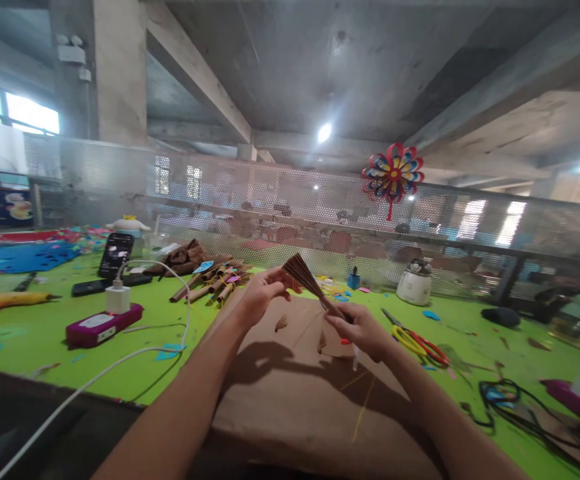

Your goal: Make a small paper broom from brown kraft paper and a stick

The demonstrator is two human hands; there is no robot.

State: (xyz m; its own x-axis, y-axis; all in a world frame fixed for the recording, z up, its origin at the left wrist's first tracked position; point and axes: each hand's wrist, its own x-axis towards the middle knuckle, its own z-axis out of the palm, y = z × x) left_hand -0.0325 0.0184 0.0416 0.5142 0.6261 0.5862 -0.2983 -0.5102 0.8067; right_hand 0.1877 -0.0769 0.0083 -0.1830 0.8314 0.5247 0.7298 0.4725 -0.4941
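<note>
**Pleated paper fan, both hands on it**

So both hands are up over the worktop [45,333], which is covered in bright green. The left hand [263,293] has its fingers pinched on the wide edge of a brown pleated paper fan [306,275], and the right hand [363,330] is clenched on the narrow end of it, low and to the right. The fan is held in the air, tilted, just above a big sheet of brown paper [290,393] that lies flat under both forearms.

Around it: yellow and red scissors [415,343] just right of the right hand, a pile of rolled brown paper tubes [213,283] behind the left hand, a magenta power bank [104,327] with a white charger [118,297] plugged on top, a phone [115,255] propped up further back. A white pot-like container [414,283] sits near the mesh fence, can't tell what's in it. A red and blue paper pinwheel [393,173] hangs on the mesh
</note>
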